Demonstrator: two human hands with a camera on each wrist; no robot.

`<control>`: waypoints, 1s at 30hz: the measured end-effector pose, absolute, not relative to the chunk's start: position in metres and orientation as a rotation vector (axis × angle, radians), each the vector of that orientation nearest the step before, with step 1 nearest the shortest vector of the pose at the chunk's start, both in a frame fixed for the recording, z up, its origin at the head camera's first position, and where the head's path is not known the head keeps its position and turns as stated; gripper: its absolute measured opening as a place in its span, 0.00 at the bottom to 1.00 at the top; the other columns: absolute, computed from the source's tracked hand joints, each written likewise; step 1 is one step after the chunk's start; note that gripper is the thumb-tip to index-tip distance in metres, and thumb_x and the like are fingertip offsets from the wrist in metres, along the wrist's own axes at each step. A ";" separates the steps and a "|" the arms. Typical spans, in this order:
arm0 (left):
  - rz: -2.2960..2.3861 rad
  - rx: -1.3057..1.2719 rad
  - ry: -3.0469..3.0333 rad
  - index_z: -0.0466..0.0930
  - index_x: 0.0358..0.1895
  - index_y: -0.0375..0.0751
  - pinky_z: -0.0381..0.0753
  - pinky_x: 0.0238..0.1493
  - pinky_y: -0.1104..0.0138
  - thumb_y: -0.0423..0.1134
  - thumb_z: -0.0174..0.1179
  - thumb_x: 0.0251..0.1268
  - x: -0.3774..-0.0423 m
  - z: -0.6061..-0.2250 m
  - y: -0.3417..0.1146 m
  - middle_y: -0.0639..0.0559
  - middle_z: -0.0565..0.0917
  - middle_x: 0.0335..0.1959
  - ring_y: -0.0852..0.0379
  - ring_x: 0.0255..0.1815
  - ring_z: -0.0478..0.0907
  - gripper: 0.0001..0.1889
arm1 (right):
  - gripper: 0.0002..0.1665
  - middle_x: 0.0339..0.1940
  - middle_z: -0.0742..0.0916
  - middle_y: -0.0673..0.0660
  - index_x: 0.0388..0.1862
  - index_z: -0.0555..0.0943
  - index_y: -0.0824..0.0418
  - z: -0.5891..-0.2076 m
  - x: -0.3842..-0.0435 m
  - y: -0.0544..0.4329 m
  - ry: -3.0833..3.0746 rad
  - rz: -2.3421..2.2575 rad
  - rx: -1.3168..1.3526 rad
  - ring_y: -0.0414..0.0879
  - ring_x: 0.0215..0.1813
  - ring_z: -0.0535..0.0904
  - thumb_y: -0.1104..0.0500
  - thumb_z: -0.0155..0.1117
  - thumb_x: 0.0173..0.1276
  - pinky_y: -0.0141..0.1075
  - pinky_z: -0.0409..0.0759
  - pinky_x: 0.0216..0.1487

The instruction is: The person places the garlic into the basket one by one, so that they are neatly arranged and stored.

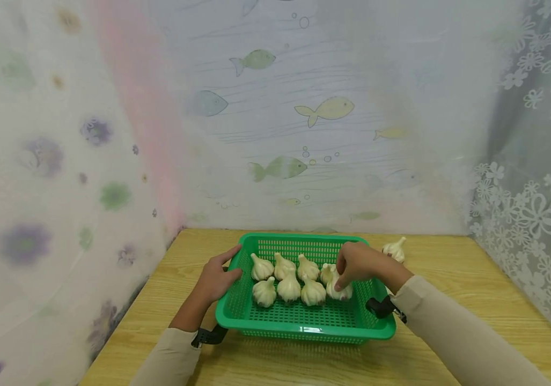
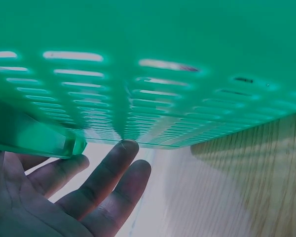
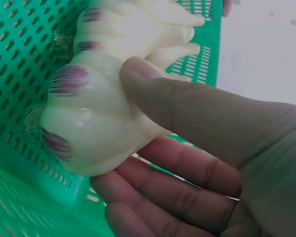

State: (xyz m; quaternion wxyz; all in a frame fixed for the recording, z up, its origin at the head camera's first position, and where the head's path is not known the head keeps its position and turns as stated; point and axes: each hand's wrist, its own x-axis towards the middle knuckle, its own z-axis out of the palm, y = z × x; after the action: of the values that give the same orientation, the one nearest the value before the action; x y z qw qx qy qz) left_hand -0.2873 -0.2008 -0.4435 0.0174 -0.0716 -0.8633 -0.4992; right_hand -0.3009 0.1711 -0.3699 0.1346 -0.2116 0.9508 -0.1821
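A green plastic basket [image 1: 304, 330] with slotted walls stands on the wooden table, several whole garlic bulbs [image 1: 288, 288] in two rows inside it. Toward its right end my right hand [image 1: 354, 262] holds a garlic bulb [image 3: 89, 118] between thumb and fingers, close against its neighbours; whether it touches the basket floor I cannot tell. My left hand [image 1: 214, 279] holds the basket's left rim, thumb over the top. In the left wrist view, the other fingers [image 2: 101, 182] extend below the rim beside the slotted outer wall.
One more garlic bulb [image 1: 395, 250] lies on the wooden table [image 1: 449, 289], behind my right forearm. A pale curtain with drawn fish [image 1: 275, 168] hangs along the back edge. Flowered sheets [image 1: 111, 196] close off the left and right sides.
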 end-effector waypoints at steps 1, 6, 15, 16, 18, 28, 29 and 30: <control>-1.552 -0.217 -2.684 0.63 0.82 0.53 0.80 0.32 0.60 0.36 0.55 0.69 -0.288 -0.444 -0.201 0.39 0.61 0.82 0.34 0.63 0.81 0.36 | 0.12 0.26 0.85 0.48 0.25 0.86 0.52 -0.371 -0.301 0.171 2.755 -0.515 -0.615 0.43 0.27 0.74 0.53 0.84 0.54 0.39 0.73 0.30; -1.560 -0.210 -2.683 0.63 0.81 0.54 0.80 0.32 0.59 0.36 0.55 0.69 -0.288 -0.445 -0.201 0.39 0.61 0.82 0.35 0.63 0.82 0.36 | 0.11 0.23 0.85 0.48 0.23 0.87 0.52 -0.373 -0.300 0.167 2.737 -0.488 -0.623 0.42 0.26 0.74 0.54 0.84 0.55 0.38 0.73 0.29; -1.572 -0.215 -2.677 0.63 0.81 0.54 0.79 0.31 0.60 0.36 0.55 0.69 -0.287 -0.445 -0.201 0.39 0.62 0.82 0.38 0.60 0.84 0.36 | 0.11 0.21 0.86 0.47 0.21 0.88 0.51 -0.381 -0.304 0.165 2.734 -0.455 -0.650 0.42 0.24 0.74 0.55 0.84 0.55 0.37 0.73 0.28; -1.571 -0.214 -2.678 0.63 0.81 0.55 0.79 0.31 0.60 0.36 0.55 0.69 -0.287 -0.445 -0.201 0.39 0.62 0.82 0.38 0.59 0.84 0.36 | 0.11 0.21 0.86 0.47 0.21 0.88 0.51 -0.382 -0.305 0.165 2.736 -0.456 -0.654 0.41 0.24 0.74 0.55 0.84 0.56 0.37 0.73 0.28; -1.570 -0.215 -2.679 0.63 0.81 0.55 0.79 0.31 0.60 0.36 0.55 0.69 -0.288 -0.445 -0.201 0.40 0.62 0.82 0.39 0.59 0.84 0.36 | 0.10 0.21 0.86 0.46 0.22 0.88 0.51 -0.383 -0.305 0.166 2.739 -0.453 -0.669 0.41 0.24 0.74 0.55 0.84 0.56 0.37 0.73 0.28; -1.587 -0.231 -2.668 0.63 0.82 0.54 0.80 0.30 0.59 0.36 0.55 0.69 -0.287 -0.445 -0.202 0.39 0.61 0.82 0.37 0.60 0.83 0.36 | 0.09 0.24 0.87 0.46 0.25 0.89 0.52 -0.383 -0.302 0.165 2.750 -0.473 -0.648 0.43 0.27 0.79 0.56 0.84 0.55 0.38 0.77 0.30; -1.588 -0.234 -2.668 0.63 0.82 0.54 0.80 0.30 0.59 0.36 0.55 0.69 -0.288 -0.445 -0.202 0.39 0.61 0.82 0.37 0.60 0.84 0.36 | 0.09 0.24 0.87 0.46 0.24 0.89 0.52 -0.383 -0.301 0.165 2.749 -0.474 -0.646 0.43 0.27 0.79 0.56 0.84 0.55 0.38 0.77 0.30; -1.589 -0.238 -2.667 0.63 0.82 0.54 0.80 0.30 0.59 0.36 0.55 0.69 -0.288 -0.446 -0.202 0.39 0.61 0.82 0.37 0.60 0.84 0.36 | 0.09 0.23 0.87 0.47 0.24 0.89 0.53 -0.382 -0.301 0.165 2.747 -0.474 -0.645 0.43 0.26 0.78 0.56 0.84 0.55 0.38 0.76 0.29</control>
State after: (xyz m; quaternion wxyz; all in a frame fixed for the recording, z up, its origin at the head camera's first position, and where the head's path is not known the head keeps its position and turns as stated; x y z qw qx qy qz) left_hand -0.2876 -0.2023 -0.4457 0.0140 -0.0764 -0.8565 -0.5102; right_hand -0.3011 0.1648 -0.3824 0.1397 -0.2233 0.9507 -0.1639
